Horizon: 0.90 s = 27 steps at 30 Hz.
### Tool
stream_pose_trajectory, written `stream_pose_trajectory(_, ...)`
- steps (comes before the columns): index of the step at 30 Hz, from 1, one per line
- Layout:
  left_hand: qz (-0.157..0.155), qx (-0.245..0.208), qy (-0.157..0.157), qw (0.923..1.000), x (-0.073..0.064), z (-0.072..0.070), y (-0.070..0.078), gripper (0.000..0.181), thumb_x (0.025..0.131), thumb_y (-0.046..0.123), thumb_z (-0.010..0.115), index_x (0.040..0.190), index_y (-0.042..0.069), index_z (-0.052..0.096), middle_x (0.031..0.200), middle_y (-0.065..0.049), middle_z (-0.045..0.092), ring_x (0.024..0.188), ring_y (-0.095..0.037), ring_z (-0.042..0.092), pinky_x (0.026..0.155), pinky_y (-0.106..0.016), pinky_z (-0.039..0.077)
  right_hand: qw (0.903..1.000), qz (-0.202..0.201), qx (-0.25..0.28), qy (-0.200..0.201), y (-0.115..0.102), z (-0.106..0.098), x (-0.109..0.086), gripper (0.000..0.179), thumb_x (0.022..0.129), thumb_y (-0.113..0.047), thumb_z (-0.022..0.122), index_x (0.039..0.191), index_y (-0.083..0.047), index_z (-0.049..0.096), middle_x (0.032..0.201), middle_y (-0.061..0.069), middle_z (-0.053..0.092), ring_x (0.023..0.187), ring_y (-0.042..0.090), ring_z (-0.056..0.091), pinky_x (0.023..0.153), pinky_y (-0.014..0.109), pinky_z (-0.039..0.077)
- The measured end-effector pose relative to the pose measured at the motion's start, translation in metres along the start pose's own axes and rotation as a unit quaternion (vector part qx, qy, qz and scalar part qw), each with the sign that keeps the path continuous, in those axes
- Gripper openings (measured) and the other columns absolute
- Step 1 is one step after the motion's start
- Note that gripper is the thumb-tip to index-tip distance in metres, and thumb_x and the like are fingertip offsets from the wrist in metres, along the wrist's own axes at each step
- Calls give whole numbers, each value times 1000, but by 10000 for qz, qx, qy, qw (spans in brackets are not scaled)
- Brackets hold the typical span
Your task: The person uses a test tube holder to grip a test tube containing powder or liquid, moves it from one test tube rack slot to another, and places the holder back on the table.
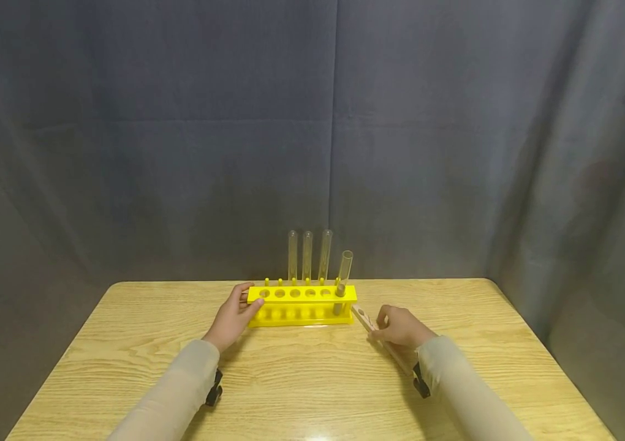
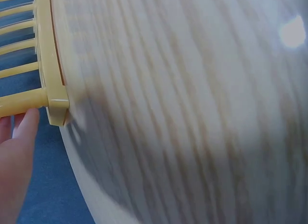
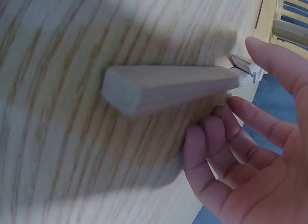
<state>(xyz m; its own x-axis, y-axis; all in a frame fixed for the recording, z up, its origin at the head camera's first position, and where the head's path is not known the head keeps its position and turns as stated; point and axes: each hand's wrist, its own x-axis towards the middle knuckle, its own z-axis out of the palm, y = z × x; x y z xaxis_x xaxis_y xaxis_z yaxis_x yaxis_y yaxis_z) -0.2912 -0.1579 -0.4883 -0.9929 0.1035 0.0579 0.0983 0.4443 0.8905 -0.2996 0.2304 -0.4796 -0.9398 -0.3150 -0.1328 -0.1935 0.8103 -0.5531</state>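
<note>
A yellow test tube rack stands at the back of the table. My left hand grips its left end, thumb at the front and fingers behind; the left wrist view shows fingertips against the end post. One glass test tube leans in the rightmost hole, its lower part greyish. Three more tubes stand upside down along the rack's back. A wooden test tube clamp lies slanted beside the rack's right end. My right hand is around the clamp, with thumb and fingers apart; contact is unclear.
The wooden table has rounded back corners and reaches to a grey curtain behind. Yellow pegs rise along the back of the rack. Black wrist straps show below both sleeves.
</note>
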Motion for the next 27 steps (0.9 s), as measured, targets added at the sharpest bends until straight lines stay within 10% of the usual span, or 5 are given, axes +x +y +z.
stream_pose_trajectory(27, -139, -425, 173, 9988, 7, 2, -13, 59, 104, 35, 60, 151, 8, 37, 127, -17, 55, 114, -31, 59, 98, -43, 46, 9989, -37, -226, 411, 4, 11, -5, 18, 87, -14, 78, 85, -4, 63, 81, 3, 63, 73, 18, 55, 64, 32, 49)
